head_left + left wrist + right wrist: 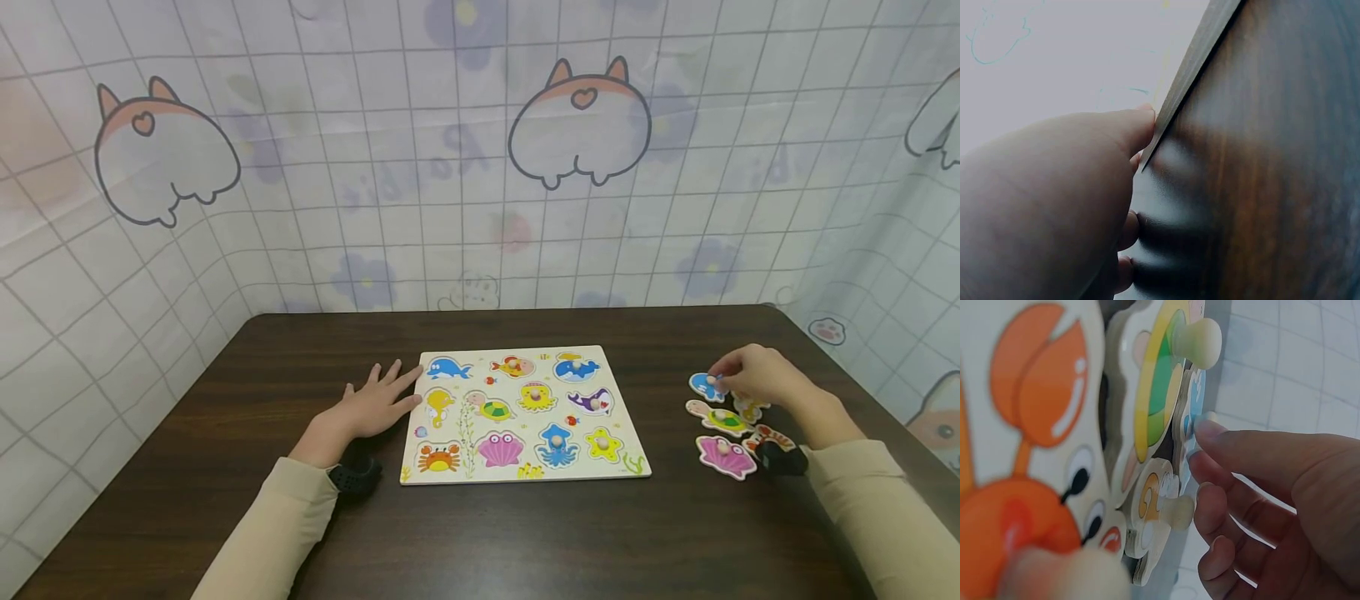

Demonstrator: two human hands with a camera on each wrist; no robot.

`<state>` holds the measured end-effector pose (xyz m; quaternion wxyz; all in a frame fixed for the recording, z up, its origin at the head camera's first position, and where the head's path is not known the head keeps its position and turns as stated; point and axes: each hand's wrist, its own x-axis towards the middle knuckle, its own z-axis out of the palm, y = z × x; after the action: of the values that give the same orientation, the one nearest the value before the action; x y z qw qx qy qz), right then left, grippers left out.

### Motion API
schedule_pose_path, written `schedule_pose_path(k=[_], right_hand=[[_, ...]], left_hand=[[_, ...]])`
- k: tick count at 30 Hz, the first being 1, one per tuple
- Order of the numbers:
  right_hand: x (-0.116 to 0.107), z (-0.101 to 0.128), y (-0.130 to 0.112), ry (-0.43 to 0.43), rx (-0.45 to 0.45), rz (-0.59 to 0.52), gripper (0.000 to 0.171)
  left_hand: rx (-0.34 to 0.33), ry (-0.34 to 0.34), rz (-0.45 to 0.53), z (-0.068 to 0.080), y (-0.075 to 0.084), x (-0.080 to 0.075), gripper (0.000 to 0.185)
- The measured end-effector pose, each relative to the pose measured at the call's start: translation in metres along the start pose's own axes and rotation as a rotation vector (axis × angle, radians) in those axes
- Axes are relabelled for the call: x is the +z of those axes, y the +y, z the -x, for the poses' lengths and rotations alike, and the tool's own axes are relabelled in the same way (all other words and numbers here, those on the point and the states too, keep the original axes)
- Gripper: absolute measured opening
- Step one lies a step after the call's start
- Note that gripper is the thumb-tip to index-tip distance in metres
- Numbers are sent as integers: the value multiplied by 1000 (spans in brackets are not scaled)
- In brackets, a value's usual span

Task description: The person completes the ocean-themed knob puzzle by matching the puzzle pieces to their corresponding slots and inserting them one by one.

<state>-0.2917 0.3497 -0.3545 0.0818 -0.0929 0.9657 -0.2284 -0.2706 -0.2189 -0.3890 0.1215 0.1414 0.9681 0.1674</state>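
Right now the right hand point(753, 375) is reaching into a small cluster of loose pieces at the right side of the table point(525, 542), its fingertips point(1210, 432) pinching the knob of the blue piece point(705, 386), which is lying at the far end of that cluster. Just near of it are sitting the turtle piece point(718, 418), the shell piece point(724, 456) and the crab piece point(768, 437), with a seahorse piece point(1154, 519) partly hiding under the hand. The cluster is lying close to the table's right edge, well apart from the board point(525, 414).

The left hand point(371, 404) is resting flat on the table, fingers straight and spread, fingertips touching the board's left edge. The board is lying near the middle, with bare dark wood showing to its left, on its near side and between it and the loose pieces. Several pieces are sitting in its right-hand slots, while its left slots are showing printed pictures.

Behind the table, a gridded curtain point(480, 167) with cartoon animal prints is hanging on all sides.
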Motion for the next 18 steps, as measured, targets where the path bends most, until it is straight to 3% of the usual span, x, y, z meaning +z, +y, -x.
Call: schedule_pose_path(k=[18], right_hand=[[1,0,-6,11,8,40,23]], left_hand=[[-3,4,-1,0,2,0,66]])
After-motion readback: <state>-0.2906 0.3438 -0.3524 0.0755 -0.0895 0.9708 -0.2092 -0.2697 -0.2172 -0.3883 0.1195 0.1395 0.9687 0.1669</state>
